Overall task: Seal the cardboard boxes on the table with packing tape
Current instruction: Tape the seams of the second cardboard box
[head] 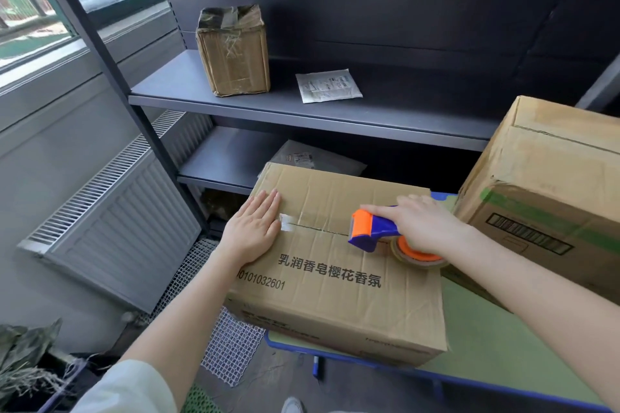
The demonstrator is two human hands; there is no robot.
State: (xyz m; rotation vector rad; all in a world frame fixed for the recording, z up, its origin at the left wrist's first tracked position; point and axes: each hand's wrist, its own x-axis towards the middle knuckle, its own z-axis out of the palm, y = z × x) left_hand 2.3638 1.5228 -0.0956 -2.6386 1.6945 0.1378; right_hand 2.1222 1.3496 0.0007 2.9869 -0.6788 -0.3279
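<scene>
A cardboard box with black printed characters sits on the left end of the green table, its top flaps closed. My left hand lies flat on the left end of the top, fingers together, beside a short strip of clear tape on the centre seam. My right hand grips a blue and orange tape dispenser that rests on the seam at the right part of the top. A second, larger cardboard box stands on the table to the right, touching the first box.
A dark metal shelf unit stands right behind the table, holding a small taped box, a white packet and a grey mailer bag lower down. A radiator and floor mesh lie at the left.
</scene>
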